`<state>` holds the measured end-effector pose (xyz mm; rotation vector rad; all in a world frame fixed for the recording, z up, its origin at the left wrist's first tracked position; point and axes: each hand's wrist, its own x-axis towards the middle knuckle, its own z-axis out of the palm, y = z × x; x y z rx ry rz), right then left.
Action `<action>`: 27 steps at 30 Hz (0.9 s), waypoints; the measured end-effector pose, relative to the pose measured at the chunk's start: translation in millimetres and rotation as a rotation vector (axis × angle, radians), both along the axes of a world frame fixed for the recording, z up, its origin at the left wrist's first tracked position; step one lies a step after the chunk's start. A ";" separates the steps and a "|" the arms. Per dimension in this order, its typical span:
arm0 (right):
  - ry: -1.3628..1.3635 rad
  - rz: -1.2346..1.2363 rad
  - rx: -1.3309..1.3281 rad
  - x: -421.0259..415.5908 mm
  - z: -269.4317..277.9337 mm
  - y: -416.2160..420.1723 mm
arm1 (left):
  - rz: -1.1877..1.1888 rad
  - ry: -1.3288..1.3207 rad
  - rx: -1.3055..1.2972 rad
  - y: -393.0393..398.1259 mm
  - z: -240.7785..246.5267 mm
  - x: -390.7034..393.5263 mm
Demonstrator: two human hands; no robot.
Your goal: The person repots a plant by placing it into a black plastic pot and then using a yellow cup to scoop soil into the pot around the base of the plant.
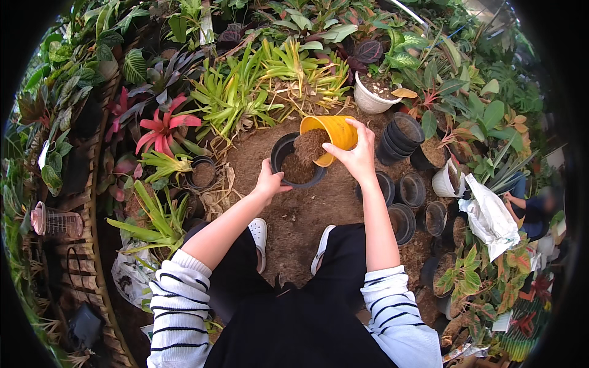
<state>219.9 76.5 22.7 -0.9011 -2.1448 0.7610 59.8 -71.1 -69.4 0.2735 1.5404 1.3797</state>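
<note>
My left hand (270, 181) grips the near left rim of a round black plastic plant pot (277, 152). Brown soil (294, 171) lies inside that pot. In my right hand (355, 152) is a yellow plastic pot (341, 131), tipped on its side with its mouth towards the black one. A clump of loose potting mix (313, 143) spills at the yellow rim, above the black pot's opening. My right thumb lies along the yellow pot's near side and the fingers reach over its far side.
Stacked black pots (400, 138) and several single black pots (412, 189) stand on the right. A white pot (375, 99) sits at the back. Bromeliads (239, 92) border the dirt floor (294, 216). A white plastic sack (490, 216) and another person (536, 211) are at far right.
</note>
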 end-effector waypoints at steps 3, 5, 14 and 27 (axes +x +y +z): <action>0.029 -0.010 -0.119 -2.7 -6.0 3.5 | -0.003 -0.024 0.011 -0.9 4.0 -5.4; 0.053 -0.042 -0.120 -2.4 -8.9 7.1 | -0.014 0.009 0.014 -1.7 4.4 -5.8; 0.110 -0.002 -0.100 2.5 -10.1 7.5 | -0.062 0.059 0.001 2.6 7.9 2.2; 0.110 -0.051 0.063 10.9 -12.4 7.2 | -0.103 0.088 0.038 11.4 9.5 12.5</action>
